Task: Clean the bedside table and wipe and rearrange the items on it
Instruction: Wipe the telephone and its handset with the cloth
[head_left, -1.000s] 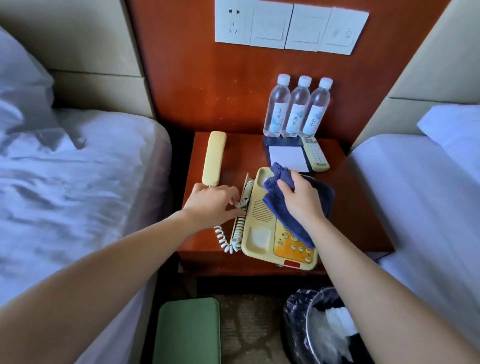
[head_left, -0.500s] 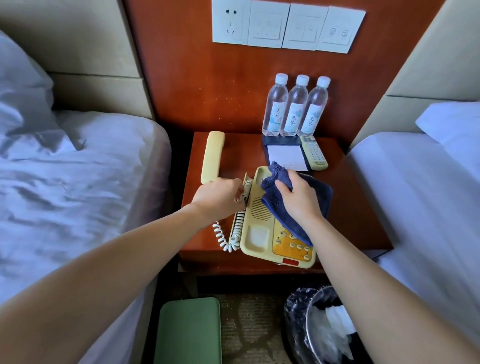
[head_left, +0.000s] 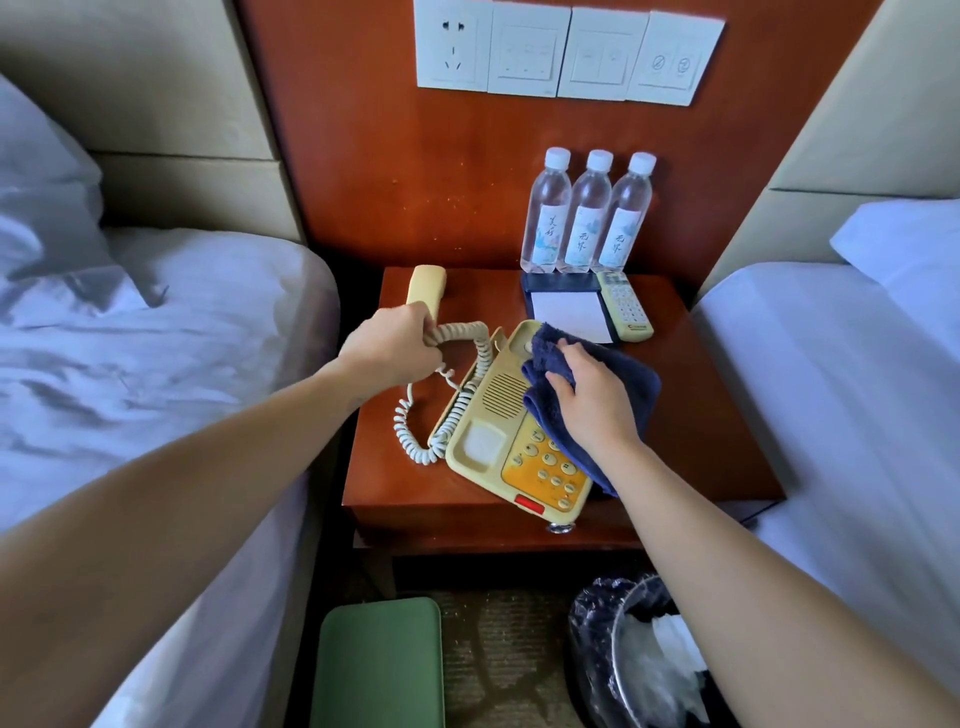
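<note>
Left hand (head_left: 395, 345): fingers curled round the lower end of the telephone handset (head_left: 427, 288), with a loop of the coiled cord (head_left: 457, 395) caught in the same grip.
Handset position: over the back-left of the tabletop (head_left: 701, 415), off the cradle; cannot tell whether it rests on the wood.
Right hand (head_left: 592, 400): palm down on the blue cloth (head_left: 631, 387), fingers bent into its folds and pressing it onto the telephone base (head_left: 493, 415).
Telephone base: set at an angle in the middle of the tabletop, the cloth covering its right side and part of the orange keypad.
Water bottles (head_left: 587, 213): three in a row touching each other, upright at the back against the wooden wall panel, white caps on, clear and filled.
Notepad (head_left: 569, 312) and remote control (head_left: 626, 306): side by side just in front of the bottles, the remote on the right.
Waste bin (head_left: 597, 623): on the floor at front right, dark liner, crumpled white material inside.
Green box (head_left: 379, 665): on the floor at front left; contents hidden.
Edges: the base's near corner reaches the front edge of the tabletop; the cord hangs near the left edge.
Open room: bare wood at front left, along the right side beyond the cloth, and at the back between handset and notepad.
Sides: a bed (head_left: 182, 338) sits close on each flank.
</note>
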